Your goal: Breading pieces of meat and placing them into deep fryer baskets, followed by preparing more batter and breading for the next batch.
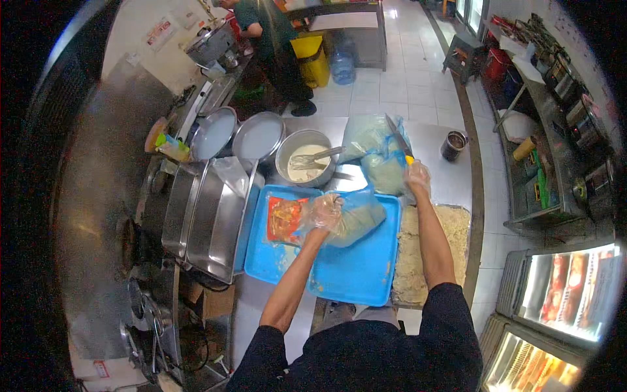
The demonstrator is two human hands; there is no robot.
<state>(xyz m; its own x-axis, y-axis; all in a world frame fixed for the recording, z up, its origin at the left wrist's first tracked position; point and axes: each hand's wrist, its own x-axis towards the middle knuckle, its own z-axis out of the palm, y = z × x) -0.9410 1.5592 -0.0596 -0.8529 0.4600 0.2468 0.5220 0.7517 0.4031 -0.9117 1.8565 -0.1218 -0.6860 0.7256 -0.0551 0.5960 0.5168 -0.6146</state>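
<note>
My left hand (pixel 324 211), in a thin clear plastic glove, grips the left end of a filled plastic bag (pixel 361 219) over the right blue tray (pixel 352 281). The bag's contents look pale; what they are I cannot tell. A red food packet (pixel 283 219) lies beside that hand in the left blue tray (pixel 262 262). My right hand (pixel 417 177), gloved too, holds a knife (pixel 399 137) by its yellow handle, the blade pointing away from me. Under and beside the blade rest more filled bags (pixel 365 132). Below my right forearm, a metal tray holds a pale, lumpy mass (pixel 431 230).
A pot (pixel 304 171) of creamy liquid with a whisk (pixel 313 158) stands behind the trays, next to two bowls of whitish liquid (pixel 258 136). Steel pans (pixel 215 225) flank the left. A metal canister (pixel 453 146) sits back right. Another person (pixel 274 44) works at the far counter.
</note>
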